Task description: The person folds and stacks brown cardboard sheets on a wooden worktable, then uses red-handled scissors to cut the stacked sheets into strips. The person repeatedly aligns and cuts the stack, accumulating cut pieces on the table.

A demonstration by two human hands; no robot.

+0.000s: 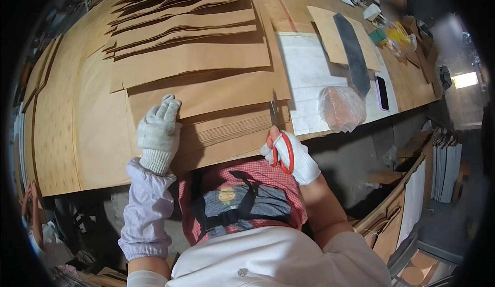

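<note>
Brown paper sheets (206, 88), layered like large bags, lie stacked on the table before me. My left hand (159, 124), in a white knit glove, rests on the left part of the nearest sheet with its fingers stretched out. A white glove that leaves some fingertips bare covers my right hand (291, 155). It grips the red handles of a pair of scissors (274, 113), whose blades point away from me along the right edge of the stack. Below the top sheet, the edges of several more sheets (232, 127) show in a fanned pile.
Right of the stack lies white paper (304, 76) with a clear plastic-wrapped bundle (342, 108), a dark flat strip (352, 55) on a tan board (322, 34), and a phone (382, 93). Farther right are a yellow plastic packet (397, 37) and cardboard pieces. The wooden table's (56, 132) front edge is near my waist.
</note>
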